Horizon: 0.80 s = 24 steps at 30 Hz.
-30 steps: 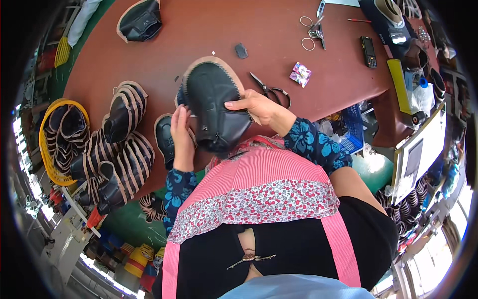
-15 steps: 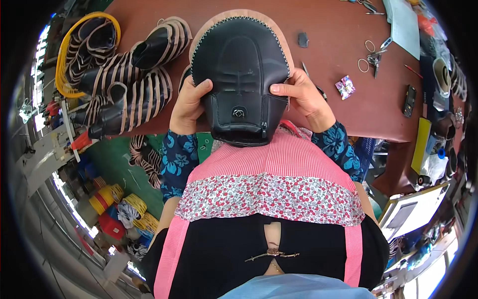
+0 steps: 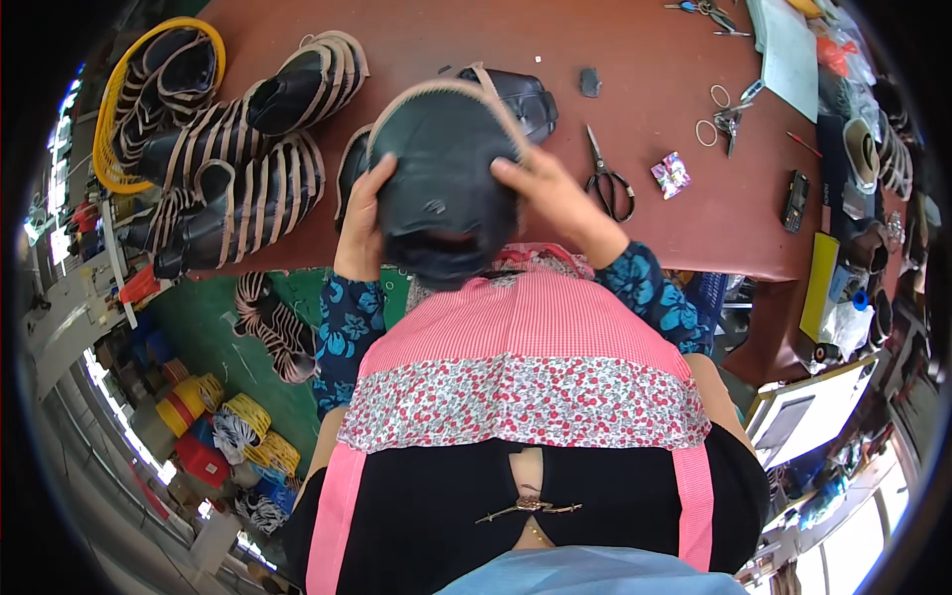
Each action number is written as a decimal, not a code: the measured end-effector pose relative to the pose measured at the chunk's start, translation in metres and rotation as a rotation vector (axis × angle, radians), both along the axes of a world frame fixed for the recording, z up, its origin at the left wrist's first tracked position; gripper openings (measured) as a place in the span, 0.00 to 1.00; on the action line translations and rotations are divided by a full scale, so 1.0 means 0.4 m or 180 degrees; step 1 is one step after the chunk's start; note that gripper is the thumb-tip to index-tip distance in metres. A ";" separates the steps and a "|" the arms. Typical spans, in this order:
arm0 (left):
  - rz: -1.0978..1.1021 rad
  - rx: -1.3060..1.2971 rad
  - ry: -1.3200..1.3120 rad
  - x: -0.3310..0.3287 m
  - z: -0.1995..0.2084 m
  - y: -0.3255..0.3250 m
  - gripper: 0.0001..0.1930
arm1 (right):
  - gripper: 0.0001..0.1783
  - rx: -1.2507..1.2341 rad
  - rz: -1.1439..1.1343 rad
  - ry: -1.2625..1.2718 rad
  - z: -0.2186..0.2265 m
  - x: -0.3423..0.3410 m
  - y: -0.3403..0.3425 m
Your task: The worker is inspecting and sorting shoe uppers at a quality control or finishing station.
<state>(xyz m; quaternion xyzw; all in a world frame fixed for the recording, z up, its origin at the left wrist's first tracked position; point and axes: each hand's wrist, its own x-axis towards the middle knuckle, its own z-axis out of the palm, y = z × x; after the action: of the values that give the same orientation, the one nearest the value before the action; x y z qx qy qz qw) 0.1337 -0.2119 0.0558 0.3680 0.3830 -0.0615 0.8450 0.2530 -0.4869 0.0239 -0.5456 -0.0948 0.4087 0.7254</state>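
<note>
A black leather shoe upper (image 3: 441, 164) with a tan curved edge is held above the near edge of the table, blurred by motion. My left hand (image 3: 362, 220) grips its left side, thumb on top. On its right side my right hand (image 3: 565, 203) clasps it the same way, thumb pressed on the leather and fingers hidden beneath. A second black upper (image 3: 531, 104) lies on the table just beyond it, partly covered. Another black piece (image 3: 349, 171) shows behind my left hand. Black-handled scissors (image 3: 610, 188) lie to the right of my right hand.
Stacked black uppers with tan strips (image 3: 238, 198) fill the table's left side, beside a yellow basket (image 3: 107, 129). Toward the right lie a shiny wrapped packet (image 3: 670, 176), small snips (image 3: 729, 124), a black phone (image 3: 795, 201) and a red pen (image 3: 803, 145).
The upper has come down and nearer to me, its front edge tipping. The scissors and the second upper behind it now show more fully. Both hands keep their hold.
</note>
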 end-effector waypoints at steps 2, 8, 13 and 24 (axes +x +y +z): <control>0.0082 -0.0476 0.0061 -0.044 0.000 -0.001 0.29 | 0.26 -0.0706 0.0228 -0.0681 -0.120 -0.016 -0.014; 0.0563 -0.1135 -0.0435 -0.163 -0.032 0.038 0.37 | 0.37 -0.2602 -0.1359 -0.1906 -0.285 0.106 -0.034; 0.0657 -0.1384 -0.0715 -0.137 -0.060 0.032 0.39 | 0.36 -0.1599 -0.0845 -0.0987 -0.388 0.269 0.024; -0.0009 -0.0420 -0.0156 -0.033 -0.067 -0.026 0.28 | 0.17 -0.1391 -0.0257 -0.5178 -0.197 0.422 0.060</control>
<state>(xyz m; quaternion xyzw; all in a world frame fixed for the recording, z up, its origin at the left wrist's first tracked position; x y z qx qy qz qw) 0.1204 -0.2223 0.0291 0.3134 0.3567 -0.0788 0.8765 0.4218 -0.4630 -0.0548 -0.8011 -0.4870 -0.1288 0.3232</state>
